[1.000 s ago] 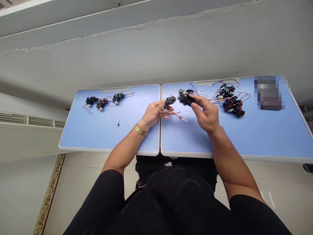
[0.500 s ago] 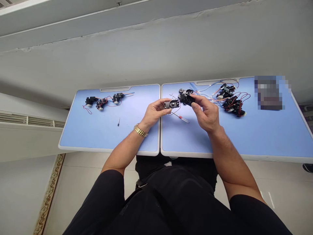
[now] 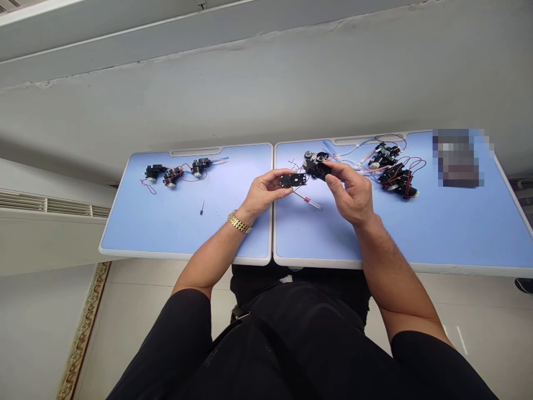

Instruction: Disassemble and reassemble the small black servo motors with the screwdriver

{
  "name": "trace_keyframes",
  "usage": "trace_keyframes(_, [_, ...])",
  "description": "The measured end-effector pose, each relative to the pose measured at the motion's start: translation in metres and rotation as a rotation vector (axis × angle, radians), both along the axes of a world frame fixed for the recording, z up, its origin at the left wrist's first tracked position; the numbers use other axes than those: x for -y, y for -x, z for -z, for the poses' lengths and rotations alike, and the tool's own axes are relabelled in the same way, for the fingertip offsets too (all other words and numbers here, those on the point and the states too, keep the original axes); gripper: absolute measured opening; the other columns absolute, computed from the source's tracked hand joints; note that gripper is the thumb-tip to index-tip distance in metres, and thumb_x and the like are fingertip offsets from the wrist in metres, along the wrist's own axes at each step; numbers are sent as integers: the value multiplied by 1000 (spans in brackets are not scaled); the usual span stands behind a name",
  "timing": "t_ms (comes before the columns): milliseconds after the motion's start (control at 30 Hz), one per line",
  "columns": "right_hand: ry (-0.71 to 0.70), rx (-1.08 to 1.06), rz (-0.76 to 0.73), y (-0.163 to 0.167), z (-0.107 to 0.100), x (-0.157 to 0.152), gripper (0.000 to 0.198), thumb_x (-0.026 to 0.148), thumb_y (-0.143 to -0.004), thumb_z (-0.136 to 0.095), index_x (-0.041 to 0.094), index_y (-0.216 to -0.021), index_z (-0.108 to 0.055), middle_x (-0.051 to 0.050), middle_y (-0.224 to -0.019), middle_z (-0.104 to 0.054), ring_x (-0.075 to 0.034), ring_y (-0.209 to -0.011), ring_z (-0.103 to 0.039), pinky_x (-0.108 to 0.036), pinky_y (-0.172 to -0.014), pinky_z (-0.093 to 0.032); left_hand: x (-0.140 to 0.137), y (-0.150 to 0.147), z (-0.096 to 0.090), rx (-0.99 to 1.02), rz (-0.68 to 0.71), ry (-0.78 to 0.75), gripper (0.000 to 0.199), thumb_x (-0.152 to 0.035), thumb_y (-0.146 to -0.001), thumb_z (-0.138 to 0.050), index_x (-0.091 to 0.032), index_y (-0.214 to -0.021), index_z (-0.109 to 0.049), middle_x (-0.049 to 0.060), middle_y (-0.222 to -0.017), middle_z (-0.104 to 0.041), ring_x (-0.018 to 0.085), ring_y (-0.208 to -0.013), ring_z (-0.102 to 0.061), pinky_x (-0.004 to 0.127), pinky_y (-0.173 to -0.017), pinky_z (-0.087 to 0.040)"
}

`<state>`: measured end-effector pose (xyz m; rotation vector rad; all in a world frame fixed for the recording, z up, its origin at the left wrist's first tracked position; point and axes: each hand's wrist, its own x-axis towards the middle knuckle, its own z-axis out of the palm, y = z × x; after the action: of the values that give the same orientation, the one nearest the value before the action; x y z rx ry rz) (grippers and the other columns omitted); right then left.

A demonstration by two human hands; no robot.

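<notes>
Between its thumb and fingers, my left hand (image 3: 266, 187) pinches a small black gearbox part (image 3: 292, 180) with a pale round piece in its middle. My right hand (image 3: 352, 189) grips a black plastic cover (image 3: 323, 169), just right of that part and apart from it. Right behind the cover lies a black mechanical assembly (image 3: 308, 158) with round metal-looking parts, partly hidden. Small dark screws (image 3: 293, 165) are scattered on the table beyond my left fingers. A screwdriver (image 3: 311, 202) with a clear and red handle lies below, between my hands.
Several black motor units with red wires (image 3: 170, 176) stand on the left blue table (image 3: 166, 228). More wired units (image 3: 398, 180) and blue cables lie on the right table (image 3: 437, 233). A small black-ended bit (image 3: 202, 208) rests at left. A blurred dark object (image 3: 459, 161) is at far right.
The part in my left hand has turned, showing a darker face with a pale centre instead of its greyer inside. My right hand has hardly moved.
</notes>
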<state>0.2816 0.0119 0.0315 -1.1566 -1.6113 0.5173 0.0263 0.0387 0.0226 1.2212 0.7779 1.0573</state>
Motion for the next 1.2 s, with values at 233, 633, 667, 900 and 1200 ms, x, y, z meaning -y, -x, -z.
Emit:
trace_keyframes(233, [9,-7,-10,0,-1,0,49,65,-107,-63,27,-132,-81,-10,-125,-87,-28,-107,-83,-47,-98,-69,-1,1,1,-19,-7,4,53,-39,-77,-104,-25,-124,-85,9,-131,-82,25,-124,-79,42,-117,-62])
trace_keyframes(633, [15,-15,-11,0,0,0,49,65,-107,-64,27,-132,-81,-9,-125,-87,-28,-103,-84,-46,-96,-69,-1,1,1,-6,-39,63,57,-47,-79,-103,-23,-127,-82,9,-123,-84,22,-112,-81,34,-92,-70])
trace_keyframes(667, [10,-20,-12,0,0,0,48,64,-107,-64,27,-132,-81,-9,-125,-87,-28,-103,-84,-46,-96,-69,-2,1,1,1,-42,85,60,-49,-79,-102,-22,-127,-81,9,-122,-84,23,-110,-82,33,-88,-71])
trace_keyframes(900, [13,-13,-6,-1,1,-1,48,65,-107,-64,28,-132,-81,-9,-124,-87,-28,-104,-84,-47,-96,-70,-2,0,-2,24,-56,181,72,-60,-77,-101,-17,-129,-76,16,-126,-84,32,-115,-86,31,-77,-70])
trace_keyframes(1200, [7,-18,-7,-1,1,0,48,64,-107,-64,27,-132,-82,-9,-124,-87,-28,-104,-84,-46,-96,-69,-1,0,-6,39,-54,199,71,-63,-80,-99,-15,-127,-76,15,-113,-86,33,-111,-87,30,-70,-69])
